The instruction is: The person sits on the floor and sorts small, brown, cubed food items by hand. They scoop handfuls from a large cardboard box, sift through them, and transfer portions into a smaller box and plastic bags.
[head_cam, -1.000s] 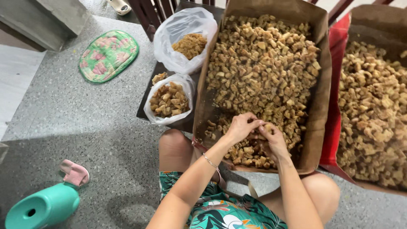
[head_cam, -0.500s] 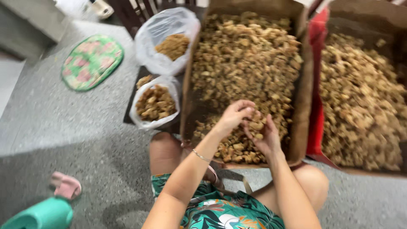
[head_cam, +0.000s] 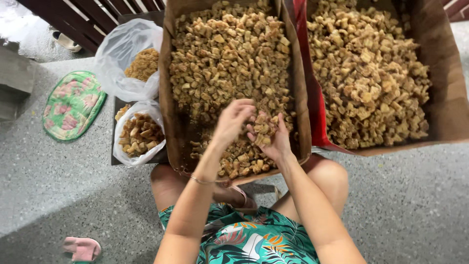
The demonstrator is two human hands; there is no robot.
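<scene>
A cardboard box (head_cam: 172, 98) full of small tan dried pieces (head_cam: 229, 54) rests on my knees. My right hand (head_cam: 271, 139) is cupped palm up over the box's near end, holding a handful of the pieces (head_cam: 263, 128). My left hand (head_cam: 231, 120) hovers just beside it, fingers bent down and touching that handful. A thin bracelet (head_cam: 199, 180) circles my left wrist.
A second cardboard box (head_cam: 447, 98) of the same pieces lies to the right, with a red edge (head_cam: 309, 83) between them. Left of the box sit two clear plastic bags (head_cam: 119, 51) (head_cam: 139, 133) of pieces on a dark tray. A green floral mat (head_cam: 72, 103) and a pink slipper (head_cam: 82, 248) lie on the speckled floor.
My hands lifted from the pile at the box's near end, and the right palm turned up with a handful. The view shifted right, dropping the teal bottle from sight.
</scene>
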